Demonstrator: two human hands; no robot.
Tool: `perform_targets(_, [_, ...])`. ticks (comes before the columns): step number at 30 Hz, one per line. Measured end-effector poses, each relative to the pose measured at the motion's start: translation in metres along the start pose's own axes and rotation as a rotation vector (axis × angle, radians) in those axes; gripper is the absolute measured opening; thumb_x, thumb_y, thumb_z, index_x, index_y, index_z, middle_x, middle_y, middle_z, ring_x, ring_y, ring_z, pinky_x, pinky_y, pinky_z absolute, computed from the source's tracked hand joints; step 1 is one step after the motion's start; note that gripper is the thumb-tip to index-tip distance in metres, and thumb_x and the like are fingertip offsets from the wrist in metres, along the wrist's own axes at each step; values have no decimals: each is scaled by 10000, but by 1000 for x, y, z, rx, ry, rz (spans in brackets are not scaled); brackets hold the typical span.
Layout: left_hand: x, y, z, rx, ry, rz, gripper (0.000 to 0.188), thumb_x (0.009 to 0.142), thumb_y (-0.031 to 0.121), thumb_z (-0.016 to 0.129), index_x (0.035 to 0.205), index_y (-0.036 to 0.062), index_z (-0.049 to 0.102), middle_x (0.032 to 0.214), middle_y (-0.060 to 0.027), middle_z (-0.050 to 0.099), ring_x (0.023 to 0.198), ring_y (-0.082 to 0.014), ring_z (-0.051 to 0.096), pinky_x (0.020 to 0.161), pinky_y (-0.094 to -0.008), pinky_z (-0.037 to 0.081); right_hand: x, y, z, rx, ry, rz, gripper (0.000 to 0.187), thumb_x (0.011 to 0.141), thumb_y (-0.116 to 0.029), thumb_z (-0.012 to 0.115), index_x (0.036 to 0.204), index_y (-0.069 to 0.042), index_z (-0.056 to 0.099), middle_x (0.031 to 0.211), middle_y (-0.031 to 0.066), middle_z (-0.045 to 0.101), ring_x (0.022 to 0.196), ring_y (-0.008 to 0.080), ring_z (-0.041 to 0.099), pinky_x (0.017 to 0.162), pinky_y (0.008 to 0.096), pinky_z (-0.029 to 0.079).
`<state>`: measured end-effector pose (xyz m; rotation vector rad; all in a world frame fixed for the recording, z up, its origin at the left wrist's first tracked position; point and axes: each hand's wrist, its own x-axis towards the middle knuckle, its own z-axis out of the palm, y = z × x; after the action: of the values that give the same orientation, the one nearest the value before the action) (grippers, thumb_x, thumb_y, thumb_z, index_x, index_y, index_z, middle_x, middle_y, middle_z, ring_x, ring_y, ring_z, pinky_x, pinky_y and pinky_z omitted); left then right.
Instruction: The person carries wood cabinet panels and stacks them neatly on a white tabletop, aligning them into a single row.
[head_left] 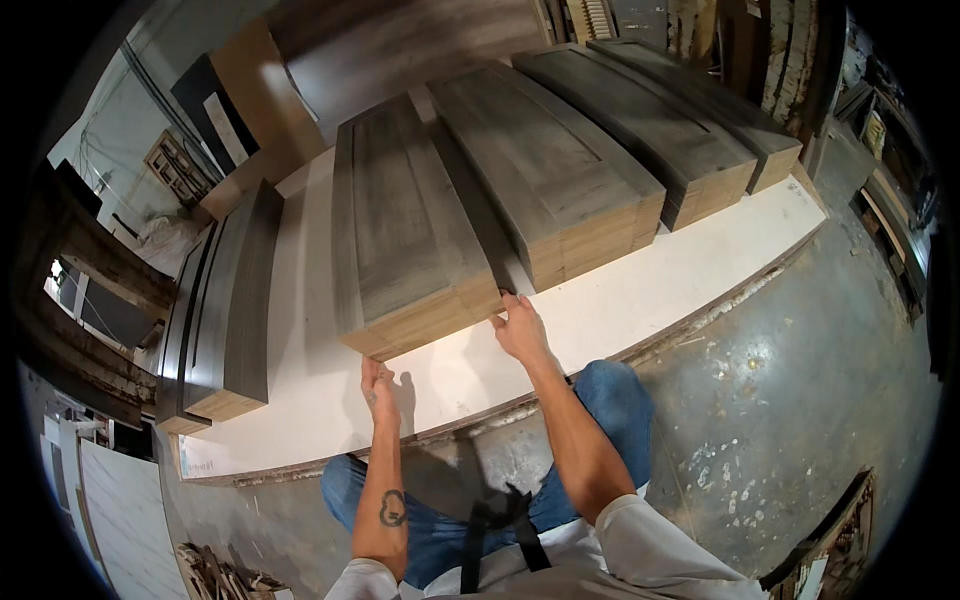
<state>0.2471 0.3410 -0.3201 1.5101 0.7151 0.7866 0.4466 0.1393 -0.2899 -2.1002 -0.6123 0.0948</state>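
Note:
A stack of grey wood-grain cabinet door panels (405,225) lies on a white worktable (600,300) in front of me. My left hand (378,385) touches the stack's near left corner, fingers against its pale edge. At the near right corner, my right hand (520,328) has its fingers on the bottom edge. Neither hand has lifted anything.
Three more stacks of grey panels (560,165) (650,125) (720,100) lie to the right and behind. A lower stack (235,300) sits at the table's left end. Stained concrete floor (800,400) lies on my right; boards lean at the left (120,520).

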Motion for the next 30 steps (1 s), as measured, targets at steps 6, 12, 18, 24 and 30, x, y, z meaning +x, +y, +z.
perform_targets(6, [6, 10, -7, 577, -99, 99, 435, 894, 173, 573, 1308, 51, 520, 1318, -122, 542, 1176, -257, 503, 1082, -406, 270, 4, 22, 3, -139, 96, -94, 355, 863, -185, 632, 1170, -10, 603, 1135, 169, 645, 1166, 273, 554, 1045, 391, 374])
perform_targets(12, [32, 9, -28, 951, -105, 343, 313, 849, 309, 672, 997, 33, 677, 1100, -154, 652, 1067, -364, 567, 1106, -476, 246, 6, 28, 13, -127, 249, -175, 299, 840, -206, 664, 1066, -12, 666, 1082, 130, 673, 1154, 244, 573, 1049, 381, 372])
perform_targets(18, [28, 20, -25, 782, -112, 370, 253, 850, 199, 682, 929, -40, 655, 999, -215, 650, 977, -379, 577, 879, -364, 450, 5, 24, 16, -147, 259, -142, 263, 819, -207, 672, 999, -16, 685, 1079, 116, 679, 1153, 231, 576, 1040, 375, 377])
perform_targets(24, [24, 27, -15, 745, -109, 337, 259, 855, 195, 688, 836, -60, 646, 844, -229, 639, 927, -349, 586, 795, -328, 451, 6, 27, 13, -152, 298, -176, 228, 818, -181, 668, 976, -18, 681, 1056, 107, 684, 1143, 230, 585, 1013, 372, 385])
perform_targets(30, [28, 17, -14, 741, -53, 425, 280, 847, 220, 702, 806, -52, 645, 831, -217, 636, 849, -346, 589, 797, -352, 464, 10, 31, 15, -193, 300, -189, 206, 799, -159, 667, 961, -32, 682, 1028, 93, 689, 1123, 223, 593, 995, 367, 385])
